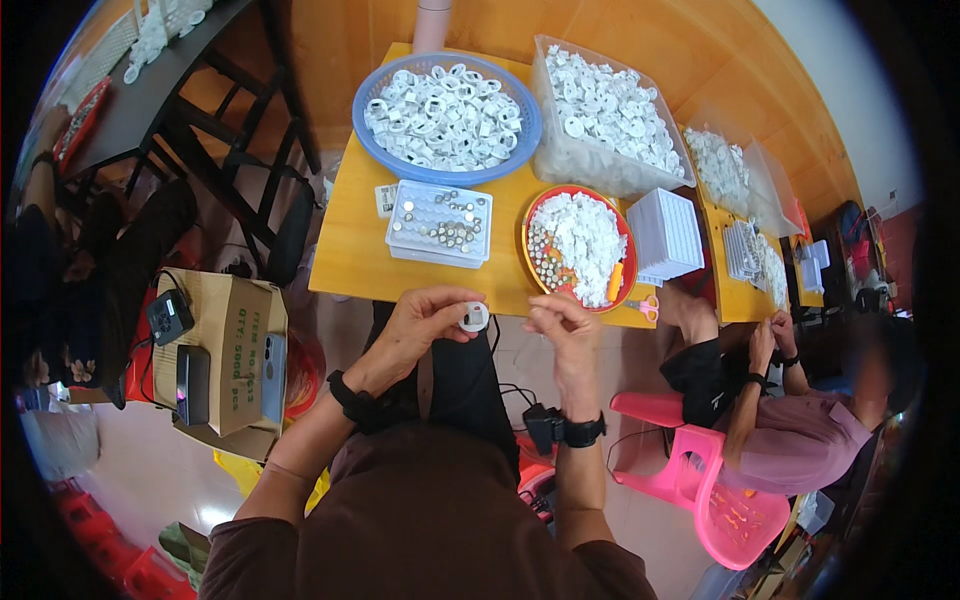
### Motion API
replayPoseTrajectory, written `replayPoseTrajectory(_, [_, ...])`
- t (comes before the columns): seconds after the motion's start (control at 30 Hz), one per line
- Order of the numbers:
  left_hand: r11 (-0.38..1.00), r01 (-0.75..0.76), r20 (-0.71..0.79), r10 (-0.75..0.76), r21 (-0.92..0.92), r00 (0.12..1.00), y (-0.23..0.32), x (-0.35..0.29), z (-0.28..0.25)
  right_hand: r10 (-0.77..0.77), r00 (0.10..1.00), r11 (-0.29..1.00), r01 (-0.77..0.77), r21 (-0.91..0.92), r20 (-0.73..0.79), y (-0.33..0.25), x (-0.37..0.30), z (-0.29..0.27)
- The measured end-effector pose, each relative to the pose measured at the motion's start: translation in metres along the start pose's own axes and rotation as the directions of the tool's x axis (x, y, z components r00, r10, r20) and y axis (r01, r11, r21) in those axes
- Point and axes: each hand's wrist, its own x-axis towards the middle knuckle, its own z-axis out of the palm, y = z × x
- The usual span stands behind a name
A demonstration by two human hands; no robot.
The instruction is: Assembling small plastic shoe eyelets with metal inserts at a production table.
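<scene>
My left hand (420, 330) pinches a small round white plastic casing (474, 317) between thumb and fingers, just off the table's near edge. A small grey rectangle shows on its face. To its right my right hand (565, 340) is raised with thumb and fingertips together; whatever they hold, if anything, is too small to make out. Beyond the hands, a red round tray (526, 262) carries a heap of small white parts, several silver button cells and an orange-yellow tool (615, 283). A pale compartment tray (410, 240) with scattered silver button cells stands left of it.
A blue basket (362, 135) and a clear bin (590, 165), both full of white casings, stand at the back. Stacked white trays (665, 235) and pink-handled scissors (648, 308) are right. A cardboard box (240, 350) stands left. Another person (800, 420) sits right, near a pink stool (735, 515).
</scene>
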Motion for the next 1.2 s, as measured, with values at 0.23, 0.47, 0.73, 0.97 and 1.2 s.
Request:
replayPoseTrajectory(0.23, [0.987, -0.062, 0.033, 0.058, 0.147, 0.998, -0.016, -0.008, 0.004, -0.065, 0.997, 0.989, 0.061, -0.133, -0.029, -0.004, -0.028, 0.038])
replayPoseTrajectory(0.47, [0.966, -0.119, -0.02, 0.127, 0.231, 0.992, -0.018, -0.016, 0.009, -0.195, 0.98, 0.896, 0.195, -0.398, 0.04, -0.005, -0.037, 0.047])
replayPoseTrajectory(0.73, [0.972, -0.123, 0.028, 0.119, 0.2, 0.992, -0.017, -0.019, 0.003, -0.166, 0.986, 0.918, 0.164, -0.361, 0.026, -0.001, -0.041, 0.047])
replayPoseTrajectory(0.97, [0.987, -0.142, -0.044, 0.146, 0.081, 0.988, 0.002, -0.025, -0.013, -0.132, 0.989, 0.967, 0.113, -0.23, -0.069, -0.001, -0.04, 0.048])
replayPoseTrajectory(1.2, [0.961, -0.257, -0.205, 0.274, 0.107, 0.94, 0.052, -0.033, -0.055, -0.093, 0.992, 0.965, 0.07, -0.253, -0.08, 0.013, -0.045, 0.041])
